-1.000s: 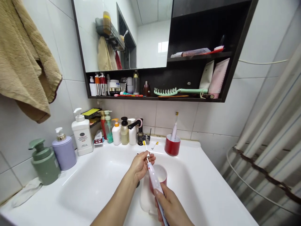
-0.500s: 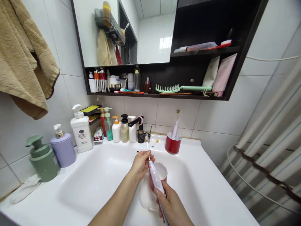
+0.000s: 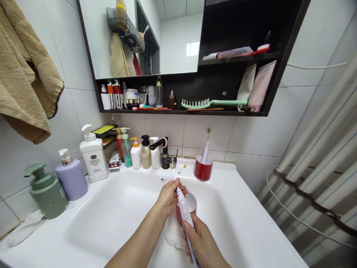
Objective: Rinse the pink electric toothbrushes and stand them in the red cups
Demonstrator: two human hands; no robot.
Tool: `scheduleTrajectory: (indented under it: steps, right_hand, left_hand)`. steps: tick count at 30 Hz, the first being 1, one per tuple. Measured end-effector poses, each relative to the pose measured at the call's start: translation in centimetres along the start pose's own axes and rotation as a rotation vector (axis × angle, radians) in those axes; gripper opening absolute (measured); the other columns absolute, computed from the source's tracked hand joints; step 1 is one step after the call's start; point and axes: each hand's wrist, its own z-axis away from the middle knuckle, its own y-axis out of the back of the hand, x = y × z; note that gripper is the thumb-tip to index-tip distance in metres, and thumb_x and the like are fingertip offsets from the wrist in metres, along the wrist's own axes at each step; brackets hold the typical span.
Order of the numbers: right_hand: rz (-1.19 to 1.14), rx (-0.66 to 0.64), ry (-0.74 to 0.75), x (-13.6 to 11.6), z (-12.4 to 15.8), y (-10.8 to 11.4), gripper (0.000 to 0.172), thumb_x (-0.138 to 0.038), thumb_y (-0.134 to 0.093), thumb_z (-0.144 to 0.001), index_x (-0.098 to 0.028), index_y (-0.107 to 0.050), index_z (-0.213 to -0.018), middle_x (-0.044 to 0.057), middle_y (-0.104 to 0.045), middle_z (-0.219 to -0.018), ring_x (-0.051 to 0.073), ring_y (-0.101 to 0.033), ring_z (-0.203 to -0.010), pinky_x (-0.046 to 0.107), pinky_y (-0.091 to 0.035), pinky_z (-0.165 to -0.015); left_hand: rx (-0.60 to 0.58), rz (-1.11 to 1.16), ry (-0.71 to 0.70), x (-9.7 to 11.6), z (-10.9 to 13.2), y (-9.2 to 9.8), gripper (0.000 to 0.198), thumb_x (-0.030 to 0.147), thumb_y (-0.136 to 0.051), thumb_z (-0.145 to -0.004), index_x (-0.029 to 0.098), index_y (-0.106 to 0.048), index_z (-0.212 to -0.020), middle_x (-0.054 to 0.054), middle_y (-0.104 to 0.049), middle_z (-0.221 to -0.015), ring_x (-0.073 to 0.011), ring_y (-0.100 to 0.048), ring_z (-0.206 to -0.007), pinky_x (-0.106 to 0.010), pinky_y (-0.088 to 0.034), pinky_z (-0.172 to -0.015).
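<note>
My right hand (image 3: 200,238) is wrapped round the handle of a pale electric toothbrush (image 3: 183,206), which tilts up and away over the sink. At its upper end, my left hand (image 3: 170,193) pinches the neck of the brush head (image 3: 172,169). Below and partly behind the handle, a red cup (image 3: 192,203) with a white inside stands in the sink (image 3: 117,208) by a whitish tray (image 3: 171,236). A loose brush head (image 3: 182,168) lies on the back ledge. Beside it, another red cup (image 3: 203,171) holds a second electric toothbrush (image 3: 205,152).
A black faucet (image 3: 166,152) rises behind the hands. Pump bottles (image 3: 136,154) line the ledge leftward, with a green dispenser (image 3: 47,193) nearest. A dark shelf cabinet (image 3: 200,111) hangs above; a towel (image 3: 25,70) hangs left, pipes (image 3: 320,171) stand right.
The view has shifted slightly, moving the surroundings a little to the left in the picture. Both hands keep their hold on the toothbrush.
</note>
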Motion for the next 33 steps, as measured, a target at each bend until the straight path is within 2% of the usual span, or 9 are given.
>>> scheduleTrajectory:
  steps: [2,6,13,20,26,30,33]
  right_hand:
    - [0.008,0.023,0.006,0.0,0.0,-0.1,0.027,-0.039,-0.036,-0.068,-0.017,-0.036,-0.083,-0.007,-0.039,-0.050,0.004,-0.037,-0.030,0.017,-0.025,-0.027]
    - [-0.023,0.024,0.007,0.0,-0.2,-0.1,0.024,-0.040,-0.035,-0.068,-0.017,-0.037,-0.075,-0.007,-0.038,-0.050,0.003,-0.035,-0.030,0.017,-0.025,-0.027]
    - [-0.033,0.004,0.054,0.0,-0.4,0.2,0.024,-0.042,-0.034,-0.069,-0.018,-0.035,-0.066,-0.006,-0.038,-0.051,0.003,-0.035,-0.031,0.016,-0.026,-0.028]
    - [0.057,0.096,0.092,-0.2,0.0,0.1,0.026,-0.041,-0.034,-0.069,-0.016,-0.037,-0.076,-0.008,-0.034,-0.046,0.003,-0.032,-0.029,0.017,-0.027,-0.029]
    - [-0.075,0.047,0.053,0.0,0.0,0.0,0.025,-0.043,-0.037,-0.067,-0.018,-0.035,-0.073,-0.008,-0.036,-0.048,0.004,-0.035,-0.031,0.017,-0.028,-0.029]
    - [-0.240,-0.107,-0.027,-0.2,-0.1,0.2,0.027,-0.046,-0.034,-0.067,-0.019,-0.034,-0.069,-0.007,-0.039,-0.052,0.004,-0.035,-0.029,0.018,-0.029,-0.028]
    - [-0.211,-0.056,-0.009,-0.2,-0.1,0.2,0.028,-0.046,-0.038,-0.065,-0.019,-0.034,-0.068,-0.007,-0.039,-0.050,0.004,-0.035,-0.029,0.018,-0.029,-0.028]
  left_hand:
    - [-0.003,-0.004,0.007,-0.1,0.1,-0.2,0.014,0.025,-0.047,-0.066,0.013,-0.042,-0.059,-0.001,-0.053,-0.051,-0.0091,-0.053,-0.047,-0.019,-0.039,-0.047]
    - [0.001,-0.013,0.023,-0.3,0.4,-0.5,0.014,0.024,-0.048,-0.065,0.013,-0.042,-0.059,-0.002,-0.054,-0.053,-0.0098,-0.053,-0.047,-0.019,-0.039,-0.045]
    - [-0.004,-0.012,-0.047,-0.2,0.8,-0.7,0.015,0.027,-0.043,-0.068,0.012,-0.045,-0.067,-0.003,-0.055,-0.055,-0.0108,-0.054,-0.051,-0.022,-0.040,-0.051]
    - [-0.034,-0.124,-0.110,-0.4,1.0,-1.0,0.017,0.029,-0.044,-0.067,0.012,-0.045,-0.066,-0.004,-0.057,-0.056,-0.0125,-0.055,-0.053,-0.023,-0.040,-0.053]
    - [-0.023,-0.172,-0.083,-0.3,1.0,-0.9,0.018,0.030,-0.045,-0.065,0.013,-0.044,-0.063,-0.002,-0.056,-0.052,-0.0116,-0.054,-0.050,-0.021,-0.038,-0.050]
    - [-0.080,-0.119,-0.044,-0.4,0.9,-0.7,0.016,0.029,-0.042,-0.067,0.013,-0.043,-0.062,-0.003,-0.055,-0.052,-0.0111,-0.053,-0.048,-0.023,-0.038,-0.051]
    - [-0.089,-0.134,-0.051,-0.5,0.8,-0.7,0.016,0.029,-0.042,-0.067,0.013,-0.043,-0.063,-0.003,-0.055,-0.053,-0.0110,-0.053,-0.048,-0.023,-0.038,-0.051]
